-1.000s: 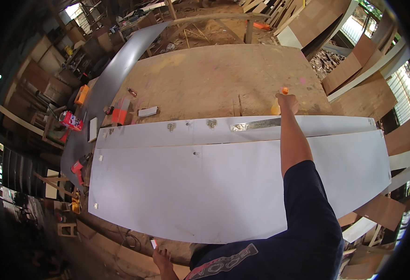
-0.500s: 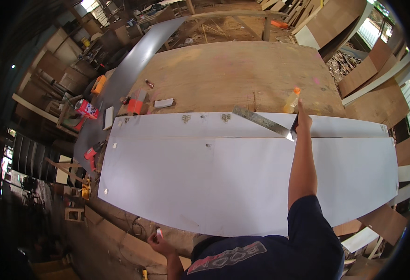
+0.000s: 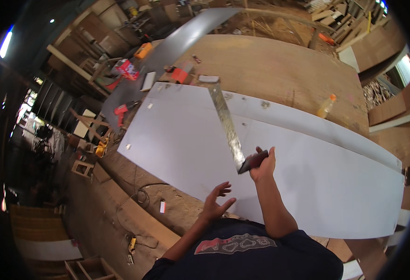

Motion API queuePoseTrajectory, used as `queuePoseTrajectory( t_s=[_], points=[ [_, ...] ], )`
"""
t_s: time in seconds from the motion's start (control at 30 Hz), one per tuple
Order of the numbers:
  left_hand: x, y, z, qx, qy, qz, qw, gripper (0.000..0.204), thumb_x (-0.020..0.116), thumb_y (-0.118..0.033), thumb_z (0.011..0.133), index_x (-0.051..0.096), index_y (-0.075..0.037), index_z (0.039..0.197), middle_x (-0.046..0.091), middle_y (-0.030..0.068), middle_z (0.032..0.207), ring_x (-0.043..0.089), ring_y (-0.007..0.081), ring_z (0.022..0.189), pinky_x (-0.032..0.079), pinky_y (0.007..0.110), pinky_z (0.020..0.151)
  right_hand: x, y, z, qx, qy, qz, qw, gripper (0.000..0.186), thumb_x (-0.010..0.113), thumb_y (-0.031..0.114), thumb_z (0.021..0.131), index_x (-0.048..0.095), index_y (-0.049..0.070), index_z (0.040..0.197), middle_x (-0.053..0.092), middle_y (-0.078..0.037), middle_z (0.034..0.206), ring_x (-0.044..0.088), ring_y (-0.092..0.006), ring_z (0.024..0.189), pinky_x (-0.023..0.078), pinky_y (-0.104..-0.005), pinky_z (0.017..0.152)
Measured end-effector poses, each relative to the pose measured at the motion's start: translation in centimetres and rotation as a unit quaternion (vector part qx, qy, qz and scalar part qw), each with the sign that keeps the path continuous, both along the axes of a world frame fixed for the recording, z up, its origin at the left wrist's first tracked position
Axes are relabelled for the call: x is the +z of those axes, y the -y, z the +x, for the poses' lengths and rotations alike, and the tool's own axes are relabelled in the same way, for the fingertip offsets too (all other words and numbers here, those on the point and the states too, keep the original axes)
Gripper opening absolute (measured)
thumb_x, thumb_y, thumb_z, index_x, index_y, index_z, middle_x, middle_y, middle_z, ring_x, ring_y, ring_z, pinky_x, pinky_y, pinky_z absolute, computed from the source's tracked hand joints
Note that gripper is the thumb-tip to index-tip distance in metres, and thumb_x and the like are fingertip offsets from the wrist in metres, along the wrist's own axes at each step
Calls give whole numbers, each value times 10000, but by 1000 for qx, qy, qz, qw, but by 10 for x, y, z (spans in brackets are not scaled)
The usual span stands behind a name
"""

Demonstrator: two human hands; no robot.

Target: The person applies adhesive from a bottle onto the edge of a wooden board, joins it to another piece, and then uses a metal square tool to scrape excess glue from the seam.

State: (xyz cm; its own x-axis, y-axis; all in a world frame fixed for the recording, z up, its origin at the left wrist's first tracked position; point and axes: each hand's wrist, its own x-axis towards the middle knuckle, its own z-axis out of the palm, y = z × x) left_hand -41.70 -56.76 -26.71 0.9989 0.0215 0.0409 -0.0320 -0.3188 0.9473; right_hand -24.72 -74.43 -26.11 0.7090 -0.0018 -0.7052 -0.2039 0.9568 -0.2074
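My right hand point(image 3: 262, 164) grips the dark handle of a metal try square point(image 3: 228, 127), whose long steel blade runs up and away across a large white sheet point(image 3: 177, 140) lying on a wooden workbench point(image 3: 279, 70). My left hand point(image 3: 216, 199) hovers open, fingers spread, over the near edge of the white sheet, just left of my right forearm. It holds nothing.
An orange bottle point(image 3: 326, 106) stands on the bench beyond the sheet at right. A long grey metal strip point(image 3: 177, 44) lies at the far left, with an orange box point(image 3: 181, 74), a red tool point(image 3: 126, 69) and small parts nearby. Cables and wood pieces litter the floor point(image 3: 121, 205) at left.
My right hand has pulled back from the far edge of the sheet toward me, bringing the square with it. My left hand has risen from low at my side to the sheet's near edge.
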Motion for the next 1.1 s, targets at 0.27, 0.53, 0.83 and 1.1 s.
queuePoseTrajectory(
  t_s=[0.27,0.53,0.83,1.1],
  points=[
    [-3,-40,-31,-26,146,-38,988,872,757,-217,962,252,-9,1641,286,267,1679,352,347,1542,307,449,1238,5,-104,-107,152,-22,27,988,608,422,617,1076,511,19,1130,488,-96,729,508,-244,679,562,-467,758],
    [0,-110,-108,109,230,95,962,773,749,-310,978,381,-9,1589,450,288,1573,456,414,1465,387,500,1183,14,-179,-181,343,-22,-6,939,713,353,701,1056,564,34,1194,669,-119,1053,684,-280,933,589,-470,742],
    [-3,-164,-167,217,190,-43,956,549,883,-277,851,627,-46,1277,693,154,1212,680,318,1166,534,422,978,-13,-223,-232,607,139,-135,771,718,330,712,1058,597,85,1286,692,-75,1006,679,-163,816,556,-273,638],
    [-53,-171,-164,393,119,-179,894,356,813,-143,914,545,-48,1128,595,23,884,578,119,764,504,277,696,-10,-121,-187,545,206,-412,700,618,457,554,1082,607,8,1327,719,-163,1032,698,-233,912,569,-347,764]
  ],
)
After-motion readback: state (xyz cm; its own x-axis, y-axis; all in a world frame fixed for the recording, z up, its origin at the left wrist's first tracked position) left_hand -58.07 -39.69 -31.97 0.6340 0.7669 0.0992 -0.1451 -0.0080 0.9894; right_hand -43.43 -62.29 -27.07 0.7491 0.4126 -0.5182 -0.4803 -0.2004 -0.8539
